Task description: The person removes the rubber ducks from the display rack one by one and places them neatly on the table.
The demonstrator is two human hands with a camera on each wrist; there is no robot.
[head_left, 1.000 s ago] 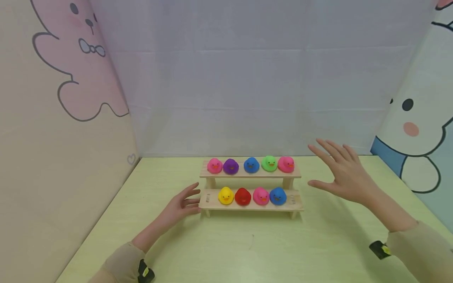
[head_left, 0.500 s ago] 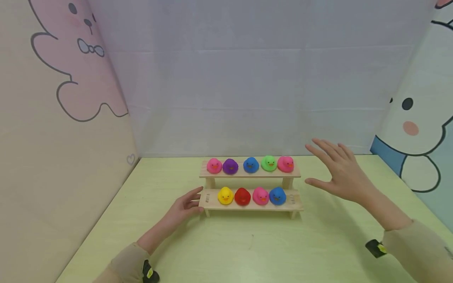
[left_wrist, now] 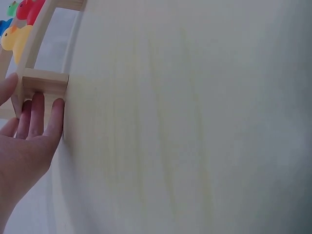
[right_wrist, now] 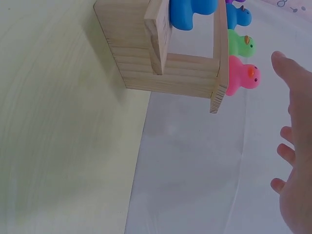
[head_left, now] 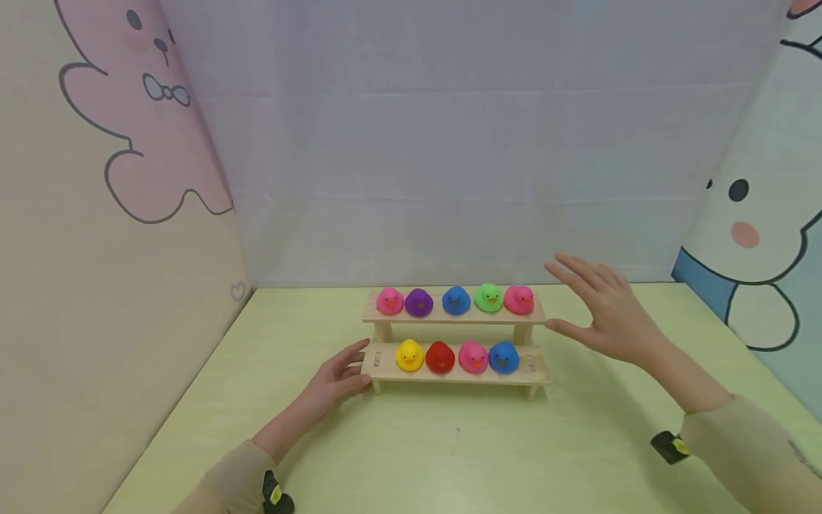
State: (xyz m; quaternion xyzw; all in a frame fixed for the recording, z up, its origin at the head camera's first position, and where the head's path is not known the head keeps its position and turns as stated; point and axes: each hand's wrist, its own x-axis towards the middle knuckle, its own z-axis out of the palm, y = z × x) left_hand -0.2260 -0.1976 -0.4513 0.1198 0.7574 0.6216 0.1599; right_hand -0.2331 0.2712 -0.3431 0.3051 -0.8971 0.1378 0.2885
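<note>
A two-tier wooden display stand (head_left: 452,319) bears several small rubber ducks. On its lower step sit a yellow duck (head_left: 409,355), a red duck (head_left: 440,358), a pink duck (head_left: 473,357) and a blue duck (head_left: 504,357). My left hand (head_left: 330,382) holds the left end of the lower step; in the left wrist view its fingers (left_wrist: 36,114) curl beneath the board beside the leg. Fingers spread, my right hand (head_left: 606,314) hovers right of the upper step, near the end pink duck (right_wrist: 242,75), holding nothing.
Along the upper step stand another pink duck (head_left: 389,301), a purple duck (head_left: 419,303), a blue duck (head_left: 456,300) and a green duck (head_left: 489,298). The stand is on a pale yellow-green table (head_left: 449,450), with a white curtain (head_left: 449,143) behind it.
My left hand has moved right, onto the end of the lower step. My right hand has drifted left, closer to the stand. The ducks keep their places.
</note>
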